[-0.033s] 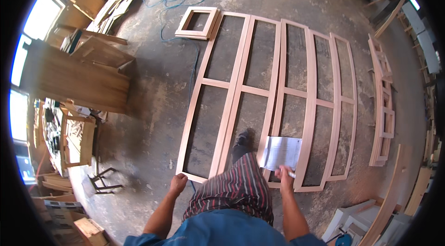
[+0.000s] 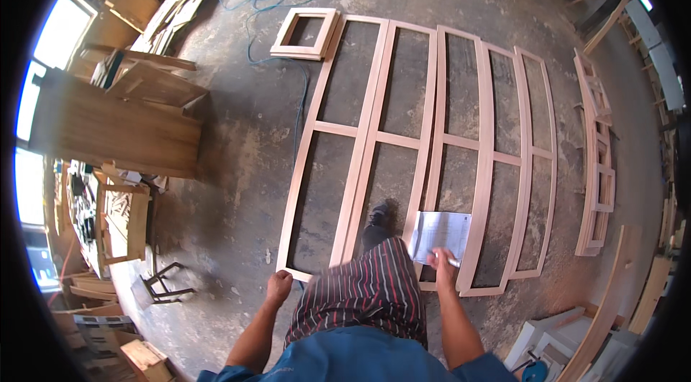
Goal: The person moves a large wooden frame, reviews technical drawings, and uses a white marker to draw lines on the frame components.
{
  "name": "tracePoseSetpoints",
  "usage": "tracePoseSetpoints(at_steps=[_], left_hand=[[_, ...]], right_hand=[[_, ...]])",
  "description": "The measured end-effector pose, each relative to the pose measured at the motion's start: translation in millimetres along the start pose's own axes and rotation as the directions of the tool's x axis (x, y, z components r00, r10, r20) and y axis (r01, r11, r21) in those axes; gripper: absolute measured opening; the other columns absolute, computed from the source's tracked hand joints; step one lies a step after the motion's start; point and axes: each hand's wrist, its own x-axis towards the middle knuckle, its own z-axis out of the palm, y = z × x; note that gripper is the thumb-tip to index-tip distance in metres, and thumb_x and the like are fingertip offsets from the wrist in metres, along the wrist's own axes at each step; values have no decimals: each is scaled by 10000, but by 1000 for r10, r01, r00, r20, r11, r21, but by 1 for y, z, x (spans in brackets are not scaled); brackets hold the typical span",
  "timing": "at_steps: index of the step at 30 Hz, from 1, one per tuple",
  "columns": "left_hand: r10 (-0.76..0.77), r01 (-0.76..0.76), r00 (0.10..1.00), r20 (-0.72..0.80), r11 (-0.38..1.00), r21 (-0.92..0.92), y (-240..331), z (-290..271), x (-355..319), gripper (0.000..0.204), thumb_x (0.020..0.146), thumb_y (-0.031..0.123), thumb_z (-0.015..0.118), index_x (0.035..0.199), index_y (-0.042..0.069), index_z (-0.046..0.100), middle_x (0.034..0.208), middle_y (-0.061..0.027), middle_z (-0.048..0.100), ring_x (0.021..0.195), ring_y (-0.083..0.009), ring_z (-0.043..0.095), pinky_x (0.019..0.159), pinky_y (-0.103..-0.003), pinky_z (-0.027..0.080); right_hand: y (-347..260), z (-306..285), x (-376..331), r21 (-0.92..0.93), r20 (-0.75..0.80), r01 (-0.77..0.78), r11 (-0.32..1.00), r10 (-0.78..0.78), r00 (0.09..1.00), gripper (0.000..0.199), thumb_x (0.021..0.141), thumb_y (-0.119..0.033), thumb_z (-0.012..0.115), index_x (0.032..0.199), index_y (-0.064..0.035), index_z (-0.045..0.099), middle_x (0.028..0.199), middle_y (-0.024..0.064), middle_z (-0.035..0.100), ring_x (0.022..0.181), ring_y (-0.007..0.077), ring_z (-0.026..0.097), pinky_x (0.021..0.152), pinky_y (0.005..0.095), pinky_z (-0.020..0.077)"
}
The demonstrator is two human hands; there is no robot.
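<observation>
Stained concrete floor (image 2: 237,216) of a woodworking shop, with a row of long, pale timber frames (image 2: 461,142) laid out flat and a person standing over their near ends.

From the head view, the left hand (image 2: 279,285), fingers curled, is at the near left corner of the leftmost frame (image 2: 335,129); whether it grips the wood I cannot tell. The right hand (image 2: 439,261) holds a slim white pen (image 2: 453,262) over the lower edge of a printed paper sheet (image 2: 443,229), which overlaps the near part of the middle frames. Small square frames (image 2: 296,52) lie stacked beside the row's far left corner, near a coiled blue hose (image 2: 299,105); more frames (image 2: 599,166) lie piled well to the right.
</observation>
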Motion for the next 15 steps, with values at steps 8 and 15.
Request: tracePoseSetpoints(at_steps=[8, 15], left_hand=[[207, -203, 978, -11, 947, -249, 176, -14, 99, 212, 870, 181, 563, 967, 32, 677, 846, -207, 676, 788, -361, 673, 732, -426, 526], [195, -251, 924, 329, 959, 134, 224, 75, 279, 224, 867, 285, 581, 943, 92, 667, 908, -221, 679, 871, -432, 646, 764, -502, 513]], right_hand=[[-89, 190, 131, -113, 203, 168, 979, -143, 969, 167, 985, -146, 552, 1030, -9, 636, 914, 57, 653, 793, 150, 670, 753, 280, 530], [0, 326, 282, -55, 142, 176, 983, -167, 976, 152, 974, -117, 567, 1039, 5, 630, 885, 76, 647, 819, 171, 661, 824, 298, 533]])
